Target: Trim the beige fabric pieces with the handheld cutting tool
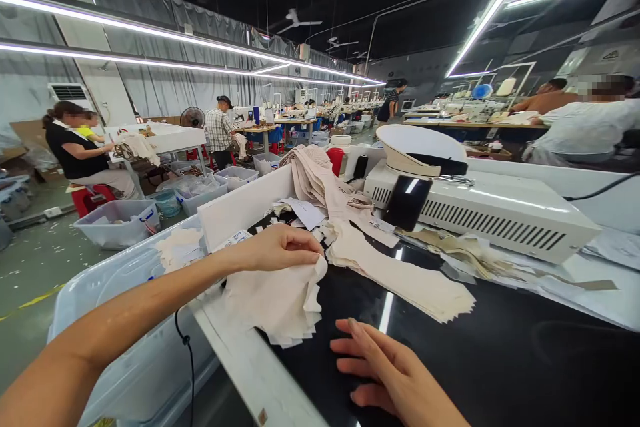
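My left hand [283, 247] pinches the upper corner of a cream fabric piece [273, 300], which lies on a loose pile at the left edge of the black work surface [450, 353]. Over the same surface, lower right, is my right hand [383, 367], fingers apart and holding nothing. A fanned stack of long cream fabric strips [400, 273] lies just beyond both hands. More draped cream fabric strips [317, 177] hang over the white barrier behind it.
A white vented machine housing [500, 213] stands at the back, with a cream cap [420, 147] on top and a black phone [407, 203] leaning on its front. Fabric scraps [480, 257] lie along its base. A large clear bin [130, 287] sits left. Several people work farther off.
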### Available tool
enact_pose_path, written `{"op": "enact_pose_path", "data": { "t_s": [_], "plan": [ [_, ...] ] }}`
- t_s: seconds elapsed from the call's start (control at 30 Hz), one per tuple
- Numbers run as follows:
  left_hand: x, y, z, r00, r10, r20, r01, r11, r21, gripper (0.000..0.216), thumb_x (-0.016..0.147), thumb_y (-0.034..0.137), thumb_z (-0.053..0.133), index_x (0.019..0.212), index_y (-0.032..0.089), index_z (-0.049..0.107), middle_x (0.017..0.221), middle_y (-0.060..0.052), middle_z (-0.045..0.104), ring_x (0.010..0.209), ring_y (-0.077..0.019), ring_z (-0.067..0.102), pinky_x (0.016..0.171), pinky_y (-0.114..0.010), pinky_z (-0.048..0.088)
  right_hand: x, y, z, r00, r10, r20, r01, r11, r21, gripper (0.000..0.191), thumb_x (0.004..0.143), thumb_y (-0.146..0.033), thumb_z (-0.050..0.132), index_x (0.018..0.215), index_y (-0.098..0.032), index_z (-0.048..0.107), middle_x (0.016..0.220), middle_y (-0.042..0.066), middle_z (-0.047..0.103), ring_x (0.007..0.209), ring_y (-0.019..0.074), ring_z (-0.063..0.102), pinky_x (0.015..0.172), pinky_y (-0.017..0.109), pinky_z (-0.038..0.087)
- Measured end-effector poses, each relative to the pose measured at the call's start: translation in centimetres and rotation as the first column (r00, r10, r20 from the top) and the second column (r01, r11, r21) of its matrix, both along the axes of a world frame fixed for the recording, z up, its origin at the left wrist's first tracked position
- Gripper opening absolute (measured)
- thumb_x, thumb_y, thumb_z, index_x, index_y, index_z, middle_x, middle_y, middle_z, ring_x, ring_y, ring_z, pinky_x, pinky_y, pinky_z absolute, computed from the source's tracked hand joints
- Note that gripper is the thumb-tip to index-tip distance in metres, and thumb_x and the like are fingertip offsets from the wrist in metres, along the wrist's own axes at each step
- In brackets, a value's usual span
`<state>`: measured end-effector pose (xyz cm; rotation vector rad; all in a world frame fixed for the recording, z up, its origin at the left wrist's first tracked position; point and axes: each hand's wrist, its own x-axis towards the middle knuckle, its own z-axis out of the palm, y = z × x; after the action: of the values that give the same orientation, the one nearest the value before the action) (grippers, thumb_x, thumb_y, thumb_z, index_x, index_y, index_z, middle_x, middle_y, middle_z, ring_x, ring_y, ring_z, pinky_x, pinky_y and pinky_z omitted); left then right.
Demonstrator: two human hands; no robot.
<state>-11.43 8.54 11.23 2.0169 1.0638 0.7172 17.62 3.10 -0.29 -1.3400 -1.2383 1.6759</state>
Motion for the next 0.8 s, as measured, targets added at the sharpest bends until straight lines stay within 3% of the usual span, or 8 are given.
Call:
{"op": "enact_pose_path", "data": {
  "t_s": [0.1,0.2,0.33,0.47,0.57,0.63,0.7,0.8],
  "plan": [
    [1.5,-1.2,0.5,0.996,-0.013,0.090,0.013,1.000,-0.001,0.037,0.110,0.052,0.079,0.116,0.017,0.087,0.107,-0.006,0.082,0.096,-0.0208,0.069,0.086,-0.028,0.054,-1.6,-1.4,1.0,0.987,-0.058,-0.152,0.019,0.969,-0.246,0.081,0.088,-0.083,0.101,0.132,-0.018,0.085,0.117,0.018,0.092,0.102,0.0305,0.091,0.072,0.033,0.073],
    [2.7,-2.5,0.9,0.976,-0.004,0.217,0.012,0.999,-0.032,0.040,0.107,0.055,0.083,0.119,0.017,0.088,0.112,-0.008,0.084,0.098,-0.0226,0.072,0.086,-0.029,0.057,-2.4,-2.2,1.5,0.940,-0.124,-0.318,0.006,0.938,-0.346,0.075,0.093,-0.081,0.098,0.134,-0.021,0.081,0.121,0.018,0.093,0.107,0.0296,0.092,0.082,0.035,0.076],
    [3.5,-3.8,1.4,0.959,0.013,0.283,0.000,0.999,-0.046,0.047,0.101,0.064,0.089,0.114,0.018,0.090,0.115,-0.009,0.086,0.101,-0.0243,0.074,0.087,-0.031,0.058,-2.7,-2.6,1.0,0.891,-0.142,-0.431,0.045,0.973,-0.227,0.066,0.083,-0.077,0.108,0.123,-0.028,0.086,0.130,0.011,0.093,0.120,0.0293,0.090,0.095,0.035,0.075],
    [3.0,-4.0,1.3,0.966,0.057,0.252,-0.041,0.997,-0.067,0.060,0.098,0.076,0.091,0.110,0.017,0.087,0.106,-0.008,0.083,0.092,-0.0209,0.071,0.079,-0.028,0.055,-2.0,-2.4,1.2,0.904,-0.120,-0.409,0.121,0.992,-0.024,0.066,0.077,-0.081,0.109,0.113,-0.029,0.093,0.120,0.007,0.093,0.120,0.0317,0.085,0.100,0.039,0.071],
    [1.8,-3.7,0.6,0.983,0.027,0.183,0.005,0.985,-0.173,0.075,0.096,0.092,0.086,0.101,0.017,0.081,0.091,-0.004,0.078,0.080,-0.0179,0.069,0.075,-0.027,0.055,-0.9,-2.5,2.4,0.923,-0.127,-0.362,0.167,0.983,0.081,0.064,0.080,-0.081,0.106,0.114,-0.028,0.096,0.122,0.009,0.093,0.125,0.0364,0.082,0.112,0.047,0.066],
    [1.0,-3.3,0.0,0.993,-0.044,0.109,0.071,0.962,-0.262,0.083,0.099,0.101,0.073,0.095,0.018,0.076,0.085,-0.004,0.076,0.073,-0.0183,0.071,0.074,-0.030,0.058,-0.1,-3.0,3.3,0.931,-0.120,-0.346,0.168,0.979,0.112,0.063,0.081,-0.079,0.106,0.118,-0.028,0.096,0.121,0.009,0.093,0.123,0.0375,0.082,0.114,0.049,0.065],
    [0.3,-2.8,-0.5,0.995,-0.102,-0.011,0.096,0.959,-0.267,0.077,0.106,0.095,0.067,0.095,0.019,0.076,0.089,-0.005,0.078,0.077,-0.0213,0.076,0.080,-0.033,0.063,0.6,-3.5,4.0,0.936,-0.116,-0.333,0.159,0.981,0.107,0.063,0.082,-0.077,0.106,0.121,-0.029,0.096,0.114,0.009,0.093,0.115,0.0361,0.083,0.109,0.048,0.066],
    [-0.1,-2.2,-1.0,0.981,-0.120,-0.149,0.095,0.982,-0.164,0.034,0.103,0.056,0.082,0.109,0.022,0.084,0.120,-0.006,0.088,0.119,-0.0286,0.082,0.114,-0.037,0.062,1.3,-4.3,4.3,0.950,-0.126,-0.284,0.159,0.982,0.097,0.062,0.084,-0.077,0.104,0.121,-0.029,0.095,0.103,0.007,0.091,0.102,0.0333,0.084,0.095,0.044,0.068]
  ]
}}
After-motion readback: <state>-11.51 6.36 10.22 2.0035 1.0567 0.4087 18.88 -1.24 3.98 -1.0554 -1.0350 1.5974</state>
